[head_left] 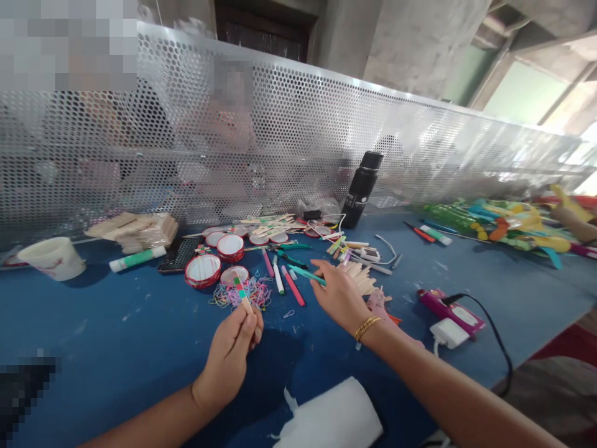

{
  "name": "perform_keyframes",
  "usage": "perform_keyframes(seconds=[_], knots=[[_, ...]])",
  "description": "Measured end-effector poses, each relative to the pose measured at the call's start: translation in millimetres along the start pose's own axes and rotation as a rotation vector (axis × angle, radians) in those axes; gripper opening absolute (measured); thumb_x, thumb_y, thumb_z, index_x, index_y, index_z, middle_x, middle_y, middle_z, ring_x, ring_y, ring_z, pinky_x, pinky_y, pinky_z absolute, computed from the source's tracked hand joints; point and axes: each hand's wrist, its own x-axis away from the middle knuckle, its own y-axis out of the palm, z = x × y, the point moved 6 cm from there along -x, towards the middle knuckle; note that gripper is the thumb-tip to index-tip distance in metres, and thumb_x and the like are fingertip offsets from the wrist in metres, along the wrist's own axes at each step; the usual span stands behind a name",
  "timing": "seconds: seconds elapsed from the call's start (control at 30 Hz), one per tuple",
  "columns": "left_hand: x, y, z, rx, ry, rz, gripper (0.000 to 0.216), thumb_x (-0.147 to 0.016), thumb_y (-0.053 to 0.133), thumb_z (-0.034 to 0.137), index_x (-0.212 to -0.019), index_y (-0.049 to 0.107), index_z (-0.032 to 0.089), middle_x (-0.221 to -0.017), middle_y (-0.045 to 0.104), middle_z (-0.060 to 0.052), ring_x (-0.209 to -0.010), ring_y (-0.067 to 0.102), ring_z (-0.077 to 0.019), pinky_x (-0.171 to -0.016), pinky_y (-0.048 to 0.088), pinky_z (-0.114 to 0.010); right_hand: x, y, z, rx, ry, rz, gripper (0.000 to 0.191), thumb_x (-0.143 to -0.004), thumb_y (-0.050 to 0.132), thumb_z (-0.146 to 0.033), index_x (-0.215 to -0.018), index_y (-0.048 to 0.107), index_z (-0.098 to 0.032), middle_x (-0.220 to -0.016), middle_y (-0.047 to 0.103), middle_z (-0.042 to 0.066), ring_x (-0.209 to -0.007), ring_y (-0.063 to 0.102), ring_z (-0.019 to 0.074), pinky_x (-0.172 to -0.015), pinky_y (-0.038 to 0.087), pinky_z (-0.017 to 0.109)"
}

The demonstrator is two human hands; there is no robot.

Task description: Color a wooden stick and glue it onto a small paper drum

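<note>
My left hand [236, 348] is closed on a wooden craft stick [241, 292], held upright with green, red and teal bands coloured on its upper part. Between the thumb and fingers of my right hand [339, 292] is a teal marker [308, 274], its tip pointing left. A pink marker [293, 286] and a white marker with a green end [278, 277] lie on the table to its left. Behind the craft stick is a pile of small colourful rubber bands [254, 291]. Plain craft sticks [361, 278] lie partly hidden behind my right hand.
Red-rimmed round containers [203, 270], pliers [291, 256] and a phone [181, 254] lie farther back. A black bottle [362, 190] stands by the perforated metal screen [289, 124]. White paper roll [333, 417] lies in front; a purple box with a cable [451, 311] is right.
</note>
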Motion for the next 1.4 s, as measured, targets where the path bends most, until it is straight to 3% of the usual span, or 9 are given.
perform_keyframes(seconds=[0.23,0.4,0.93,1.23,1.4], knots=[[-1.8,0.6,-6.9,0.022,-0.045,-0.023,0.046,-0.098,0.044,0.056,-0.072,0.053,0.019,-0.062,0.047,0.002,-0.055,0.04,-0.0119,-0.05,0.034,-0.024,9.1,-0.6,-0.9,0.215,0.072,-0.058,0.018,-0.092,0.056,-0.03,-0.094,0.072,-0.022,-0.087,0.077,0.005,-0.083,0.07,0.0211,-0.071,0.041,0.028],[-1.6,0.8,-6.7,0.014,-0.049,-0.028,0.047,-0.097,0.045,0.058,-0.072,0.053,0.019,-0.062,0.047,0.002,-0.054,0.04,-0.0116,-0.049,0.033,-0.024,12.9,5.0,-4.6,0.322,0.046,-0.148,0.014,-0.088,0.059,-0.03,-0.083,0.07,-0.022,-0.077,0.075,0.003,-0.075,0.069,0.019,-0.066,0.035,0.029],[-4.1,2.0,-7.5,0.038,-0.054,-0.031,0.045,-0.095,0.049,0.057,-0.07,0.054,0.019,-0.06,0.049,0.002,-0.052,0.04,-0.0114,-0.048,0.033,-0.023,2.6,19.7,-2.1,0.397,0.073,-0.176,0.018,-0.092,0.054,-0.033,-0.089,0.068,-0.021,-0.082,0.075,0.006,-0.081,0.07,0.0219,-0.07,0.039,0.029],[-4.1,2.3,-7.9,0.035,-0.053,-0.036,0.046,-0.095,0.048,0.058,-0.07,0.054,0.019,-0.062,0.049,0.002,-0.054,0.042,-0.0118,-0.05,0.035,-0.024,-23.7,37.3,-8.0,0.463,-0.003,-0.194,0.021,-0.09,0.055,-0.03,-0.099,0.068,-0.015,-0.094,0.075,0.013,-0.095,0.07,0.0278,-0.078,0.044,0.034],[-2.9,3.0,-10.6,0.044,-0.041,-0.047,0.045,-0.096,0.047,0.057,-0.071,0.055,0.019,-0.063,0.049,0.001,-0.054,0.042,-0.012,-0.05,0.035,-0.024,-39.4,47.7,-10.6,0.474,-0.003,-0.202,0.022,-0.091,0.055,-0.032,-0.1,0.068,-0.016,-0.093,0.075,0.012,-0.093,0.071,0.0265,-0.077,0.046,0.033]])
